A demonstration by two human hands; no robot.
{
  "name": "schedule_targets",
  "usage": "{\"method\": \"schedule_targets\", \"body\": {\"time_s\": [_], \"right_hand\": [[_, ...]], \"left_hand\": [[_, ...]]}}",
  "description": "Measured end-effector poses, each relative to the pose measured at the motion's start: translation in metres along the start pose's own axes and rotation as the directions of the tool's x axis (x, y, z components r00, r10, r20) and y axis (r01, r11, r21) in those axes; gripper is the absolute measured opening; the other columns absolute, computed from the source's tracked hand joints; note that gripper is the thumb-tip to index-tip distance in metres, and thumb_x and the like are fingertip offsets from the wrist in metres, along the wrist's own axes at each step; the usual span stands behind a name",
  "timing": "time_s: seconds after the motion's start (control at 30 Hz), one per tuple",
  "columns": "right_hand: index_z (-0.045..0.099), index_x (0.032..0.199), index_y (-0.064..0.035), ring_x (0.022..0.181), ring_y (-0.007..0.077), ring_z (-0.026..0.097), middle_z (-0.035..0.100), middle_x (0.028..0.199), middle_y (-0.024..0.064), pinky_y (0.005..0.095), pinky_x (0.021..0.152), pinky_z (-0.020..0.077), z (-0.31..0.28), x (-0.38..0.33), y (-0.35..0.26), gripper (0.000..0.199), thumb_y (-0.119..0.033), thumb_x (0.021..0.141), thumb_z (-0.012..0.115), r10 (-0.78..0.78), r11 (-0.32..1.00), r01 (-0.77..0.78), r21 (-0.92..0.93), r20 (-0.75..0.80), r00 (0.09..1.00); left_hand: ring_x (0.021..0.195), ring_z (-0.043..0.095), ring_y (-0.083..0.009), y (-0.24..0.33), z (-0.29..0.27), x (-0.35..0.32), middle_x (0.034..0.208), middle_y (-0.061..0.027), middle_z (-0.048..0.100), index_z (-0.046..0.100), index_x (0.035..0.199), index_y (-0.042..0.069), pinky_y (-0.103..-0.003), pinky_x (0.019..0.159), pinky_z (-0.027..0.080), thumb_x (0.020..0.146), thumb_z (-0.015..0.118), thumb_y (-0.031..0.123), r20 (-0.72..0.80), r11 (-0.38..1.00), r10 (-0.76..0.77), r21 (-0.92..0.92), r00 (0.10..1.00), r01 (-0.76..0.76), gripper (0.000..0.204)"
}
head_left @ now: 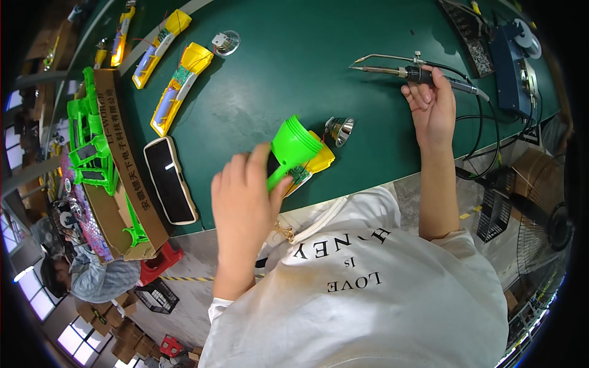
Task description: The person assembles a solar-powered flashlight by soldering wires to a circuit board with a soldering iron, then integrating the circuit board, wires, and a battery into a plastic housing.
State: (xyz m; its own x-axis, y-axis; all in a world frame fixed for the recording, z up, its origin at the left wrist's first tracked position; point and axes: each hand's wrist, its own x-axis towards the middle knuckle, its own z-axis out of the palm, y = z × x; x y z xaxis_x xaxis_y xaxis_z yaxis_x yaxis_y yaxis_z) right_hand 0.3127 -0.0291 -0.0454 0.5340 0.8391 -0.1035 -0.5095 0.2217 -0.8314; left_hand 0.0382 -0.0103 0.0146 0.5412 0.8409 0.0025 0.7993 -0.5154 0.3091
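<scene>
At the left side of the green workbench (pixel 270 80), a long cardboard box (pixel 123 144) is holding bright green plastic frames (pixel 92 153), some poking above its rim. Just right of it, a smartphone (pixel 170 181) in a pale case is lying with its dark screen up. Farther back, two opened yellow torch housings (pixel 181 89) are lying slantwise, each showing a blue cylindrical cell and a green circuit board; a clear-rimmed lamp reflector (pixel 227 43) is resting just beside the nearer one.

Near the front edge, the left hand (pixel 242 190) is gripping a green torch shell (pixel 296 144) by its narrow handle, fingers and thumb closing around it, while the ribbed, flared head is pointing away from the body. Partly hidden beneath that shell, another yellow housing (pixel 321 162) is showing its circuit board, and a silvery reflector cup (pixel 340 130) is sitting close by.

To the right, the right hand (pixel 434 107) is holding a soldering iron (pixel 418 75), fingers curling around its dark grip, its tip pointing left above the bench. Beyond, a blue bench unit (pixel 512 67) is carrying a white reel (pixel 526 38).
</scene>
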Motion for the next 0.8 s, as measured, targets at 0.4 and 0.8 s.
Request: {"method": "schedule_targets", "body": {"time_s": [0.4, 0.8], "right_hand": [[0.050, 0.088, -0.0045, 0.050, 0.0054, 0.032, 0.031, 0.053, -0.0045, 0.0255, 0.062, 0.0391, 0.005, -0.012, -0.004, 0.016, -0.020, 0.089, 0.044, 0.067, 0.997, -0.060, 0.054, -0.129, 0.989], [0.046, 0.091, -0.0054, 0.052, 0.0063, 0.032, 0.030, 0.055, -0.0043, 0.0300, 0.062, 0.0391, 0.003, -0.014, 0.005, 0.014, -0.019, 0.090, 0.042, 0.056, 0.997, -0.043, 0.066, -0.206, 0.977]], "left_hand": [[0.089, 0.051, -0.0327, 0.006, 0.018, -0.024, 0.100, -0.0169, 0.051, 0.039, 0.120, -0.001, -0.039, 0.076, 0.042, 0.067, 0.070, 0.025, 0.042, 0.988, 0.047, 0.142, 0.998, -0.052, 0.067], [0.100, 0.052, -0.0367, -0.071, -0.051, 0.298, 0.109, -0.0229, 0.051, 0.033, 0.124, 0.002, -0.041, 0.082, 0.043, 0.080, 0.059, 0.028, -0.089, 0.992, 0.102, 0.081, 0.991, -0.095, 0.057]]}}
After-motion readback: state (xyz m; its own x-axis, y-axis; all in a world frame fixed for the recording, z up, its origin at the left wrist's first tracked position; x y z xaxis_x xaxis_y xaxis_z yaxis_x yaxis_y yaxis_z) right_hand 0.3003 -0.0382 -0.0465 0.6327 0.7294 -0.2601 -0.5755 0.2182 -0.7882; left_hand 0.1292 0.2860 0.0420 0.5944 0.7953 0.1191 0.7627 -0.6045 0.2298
